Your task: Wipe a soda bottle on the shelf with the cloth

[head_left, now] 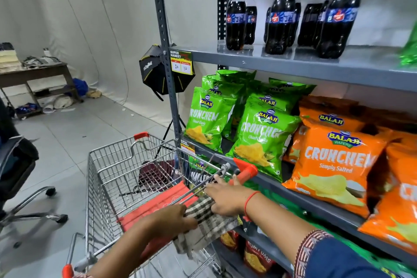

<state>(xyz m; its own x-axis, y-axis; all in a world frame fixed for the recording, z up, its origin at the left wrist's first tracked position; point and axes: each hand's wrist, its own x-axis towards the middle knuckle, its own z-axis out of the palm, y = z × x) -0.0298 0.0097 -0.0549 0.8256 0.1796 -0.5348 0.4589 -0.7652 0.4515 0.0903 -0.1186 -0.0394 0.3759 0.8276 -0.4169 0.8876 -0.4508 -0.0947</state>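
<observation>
Both hands are down at the shopping cart (108, 178), on a checked cloth (206, 221) that lies draped over the cart's near edge beside the red child-seat flap (155, 207). The left hand (173, 219) is curled closed on the cloth's left edge, fingers pinching the fabric. The right hand (225, 198) lies mostly flat on the cloth's upper right part, fingers spread and only loosely bent; whether it actually grips the cloth cannot be told. A red thread circles that wrist.

The soda bottles (282, 16) stand upright on the upper grey shelf (293, 63), well above the hands: dark cola, blue caps, blue labels, grouped in short rows. Green and orange chip bags (259, 137) fill the shelf below.
</observation>
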